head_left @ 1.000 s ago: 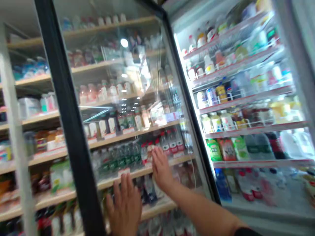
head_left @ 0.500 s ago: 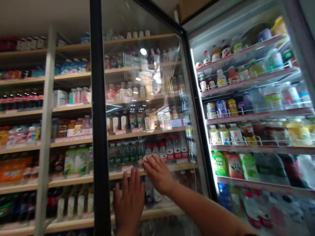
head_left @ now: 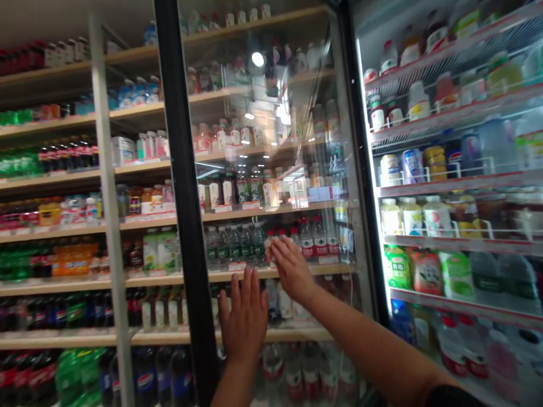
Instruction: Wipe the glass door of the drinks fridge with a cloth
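Note:
A glass cooler door (head_left: 297,169) with a black frame (head_left: 182,198) stands swung out in front of me. My left hand (head_left: 245,319) lies flat against the glass, fingers stretched upward. My right hand (head_left: 292,268) also rests on the glass a little higher and to the right, fingers spread and pointing up-left, with a small pale cloth or wipe showing at the fingertips. Through the pane, wooden shelves with water bottles (head_left: 316,237) show behind both hands.
The lit cooler interior (head_left: 445,186) on the right holds racks of bottles, cans and cartons. Wooden store shelves (head_left: 63,232) packed with drinks fill the left side, with a pale upright post (head_left: 108,198) in front of them.
The view has swung left, so more store shelving shows. Both hands stay flat on the glass; the right hand has shifted slightly up and right across the pane.

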`<state>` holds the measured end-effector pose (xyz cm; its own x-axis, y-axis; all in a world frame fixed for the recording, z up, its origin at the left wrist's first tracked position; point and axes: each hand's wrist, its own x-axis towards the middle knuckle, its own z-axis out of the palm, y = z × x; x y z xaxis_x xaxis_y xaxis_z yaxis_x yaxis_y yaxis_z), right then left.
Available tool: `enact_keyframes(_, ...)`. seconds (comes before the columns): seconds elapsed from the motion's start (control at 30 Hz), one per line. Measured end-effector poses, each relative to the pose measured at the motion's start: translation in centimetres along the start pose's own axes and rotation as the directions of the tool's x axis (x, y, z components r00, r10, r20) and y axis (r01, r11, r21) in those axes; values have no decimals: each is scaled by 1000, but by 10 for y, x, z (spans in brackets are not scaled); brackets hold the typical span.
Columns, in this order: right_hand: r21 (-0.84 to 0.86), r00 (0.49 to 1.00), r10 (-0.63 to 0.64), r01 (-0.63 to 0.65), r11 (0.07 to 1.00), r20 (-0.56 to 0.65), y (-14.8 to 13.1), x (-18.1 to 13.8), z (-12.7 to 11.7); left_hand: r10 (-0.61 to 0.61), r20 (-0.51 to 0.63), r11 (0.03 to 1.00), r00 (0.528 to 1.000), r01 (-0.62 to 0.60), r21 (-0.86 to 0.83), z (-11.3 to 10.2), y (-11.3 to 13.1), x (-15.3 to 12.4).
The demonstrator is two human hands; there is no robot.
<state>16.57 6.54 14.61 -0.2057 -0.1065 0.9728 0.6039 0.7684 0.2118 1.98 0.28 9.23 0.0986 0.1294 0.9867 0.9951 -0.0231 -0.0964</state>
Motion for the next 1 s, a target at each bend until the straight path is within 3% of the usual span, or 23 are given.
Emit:
enact_keyframes(0.13, 57, 982, 151, -145, 988, -111, 8, 24, 5, -23, 49, 1000, 999, 22, 14, -1, 2, -2)
enact_keyframes(0.33, 54, 998, 11, -7, 999, -61, 0, 44, 12, -32, 93, 999, 995, 31, 17, -1, 2, -3)
enact_keyframes(0.5, 33, 997, 71, -71, 997, 1, 4, 80, 12, -33, 134, 997, 990, 22, 80, -1, 3, -3)
enact_keyframes(0.57, 68, 997, -12, 7, 998, 80, -1, 75, 10, -35, 155, 995, 987, 20, 95, -1, 3, -5)
enact_keyframes(0.7, 180, 949, -252, 218, 959, 189, -1, 65, 4, -42, 183, 995, 982, 24, 102, -2, 3, -7)
enact_keyframes(0.8, 107, 992, -81, 70, 992, 94, 15, 72, 2, -53, 184, 992, 981, 31, 121, -3, 4, -6)
enact_keyframes(0.9, 56, 993, 109, -107, 993, -45, 27, 63, 2, -40, 164, 991, 986, 19, 129, -4, 4, -5)
enact_keyframes(1.0, 78, 1000, 13, -15, 997, 19, 27, 34, -1, -26, 154, 991, 988, 5, 133, -3, 4, -4)
